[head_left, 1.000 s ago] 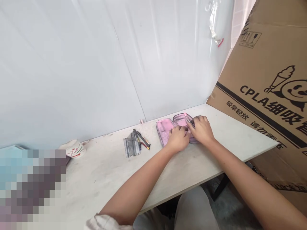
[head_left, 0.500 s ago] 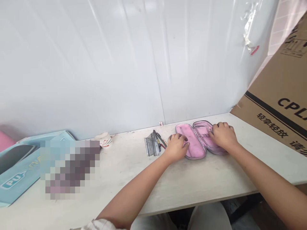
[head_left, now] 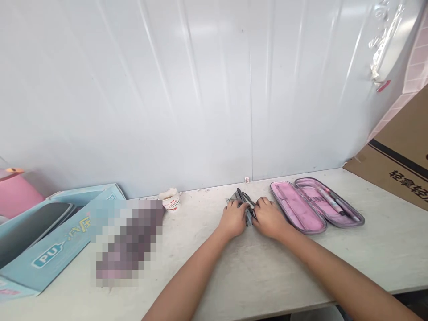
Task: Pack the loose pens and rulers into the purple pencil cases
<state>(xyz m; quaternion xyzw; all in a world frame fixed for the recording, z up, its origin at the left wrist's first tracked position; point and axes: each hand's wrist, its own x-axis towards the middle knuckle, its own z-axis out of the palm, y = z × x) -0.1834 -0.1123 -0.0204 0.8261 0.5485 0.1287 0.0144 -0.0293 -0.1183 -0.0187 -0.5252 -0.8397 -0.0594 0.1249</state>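
White ribbed wall panels (head_left: 200,98) fill my view from end to end, and below them runs the pale table (head_left: 267,276). At far right I see a brown cardboard carton (head_left: 408,138) with a black stripe; at far left, a blue box marked "PU" (head_left: 72,243) leans into view. Right of both hands, the pink pencil case (head_left: 301,209) lies unfolded on the tabletop, with a pink-and-white pen (head_left: 329,200) in its right half.

Near the middle, I have the left hand (head_left: 235,219) and the right hand (head_left: 267,218) down close together, fingers curled in over a clear ruler (head_left: 249,218) and some dark pens (head_left: 240,195); I can't tell whether either hand grips them or only touches. A patterned paper cup (head_left: 172,203) stands well left of them. Smallest, a white block (head_left: 246,180) sits against the wall.
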